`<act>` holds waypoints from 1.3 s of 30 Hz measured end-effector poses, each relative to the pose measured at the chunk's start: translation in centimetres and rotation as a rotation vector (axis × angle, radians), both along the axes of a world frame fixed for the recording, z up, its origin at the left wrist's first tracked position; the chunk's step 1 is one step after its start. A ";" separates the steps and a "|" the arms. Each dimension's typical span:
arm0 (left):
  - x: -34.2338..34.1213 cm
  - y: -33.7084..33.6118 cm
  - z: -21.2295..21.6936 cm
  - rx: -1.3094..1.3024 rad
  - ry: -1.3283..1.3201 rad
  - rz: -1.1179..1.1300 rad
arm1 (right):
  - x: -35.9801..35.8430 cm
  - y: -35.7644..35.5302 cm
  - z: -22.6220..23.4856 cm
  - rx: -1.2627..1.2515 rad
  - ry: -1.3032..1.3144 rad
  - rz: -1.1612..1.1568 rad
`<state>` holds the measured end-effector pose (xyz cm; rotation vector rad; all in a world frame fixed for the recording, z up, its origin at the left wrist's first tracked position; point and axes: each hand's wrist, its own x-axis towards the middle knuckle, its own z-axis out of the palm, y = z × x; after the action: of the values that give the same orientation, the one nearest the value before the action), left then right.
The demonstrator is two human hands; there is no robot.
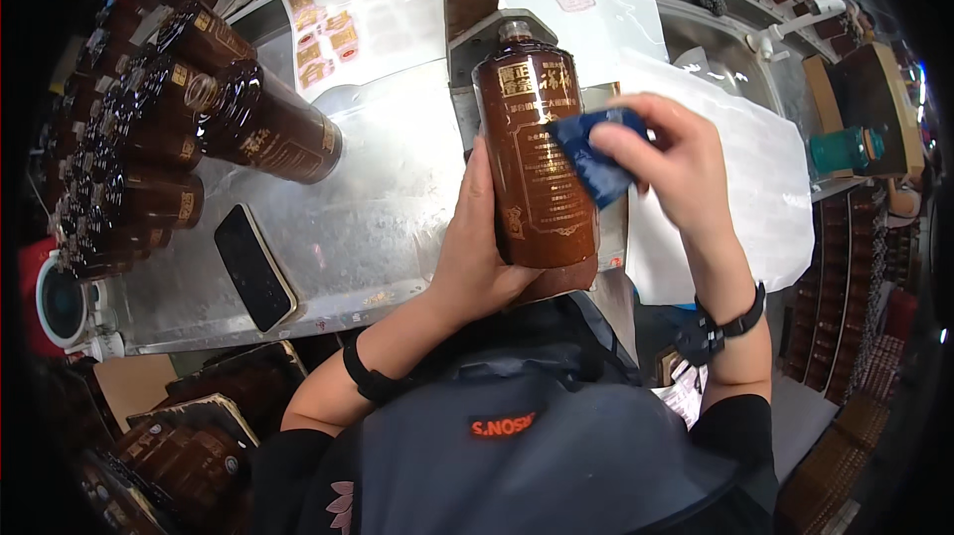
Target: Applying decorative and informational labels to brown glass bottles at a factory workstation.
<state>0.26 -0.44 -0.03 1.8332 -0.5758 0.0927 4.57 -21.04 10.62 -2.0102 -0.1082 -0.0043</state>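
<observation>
A large brown bottle (542, 202) with gold lettering and a gold-framed panel stands tilted in front of me, its clear neck pointing away. My left hand (475, 255) grips it from the left and underneath, thumb along its side. My right hand (678, 152) pinches a folded dark blue cloth (599, 165) between thumb and fingers. The cloth lies against the right side of the bottle's front, over part of the lettering. Part of the bottle's lower end is hidden by my left hand.
Many similar brown bottles (263, 128) crowd the metal table (383, 157) at left. A phone (255, 267) lies near the table's front edge. Sheets of gold and red stickers (333, 33) lie at the back. White sheeting (725, 217) and a teal jar (845, 150) are at right.
</observation>
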 end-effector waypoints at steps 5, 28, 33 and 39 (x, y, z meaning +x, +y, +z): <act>0.1 -0.5 0.1 -0.110 -0.004 -0.004 | 0.6 -1.7 0.6 -0.041 -0.063 -0.035; 1.2 0.1 1.0 0.020 -0.200 0.178 | -1.4 0.1 3.4 -0.462 -0.684 1.075; -0.2 -0.3 1.4 0.036 -0.070 0.216 | 6.8 0.5 0.3 -0.112 -0.521 0.262; -0.5 0.9 1.0 0.206 -0.074 0.147 | 3.3 2.2 1.7 -0.260 -0.641 0.492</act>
<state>-0.27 0.44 0.96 2.0784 -0.5172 0.2075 7.83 -18.82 12.36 -2.1198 -1.0514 -0.3358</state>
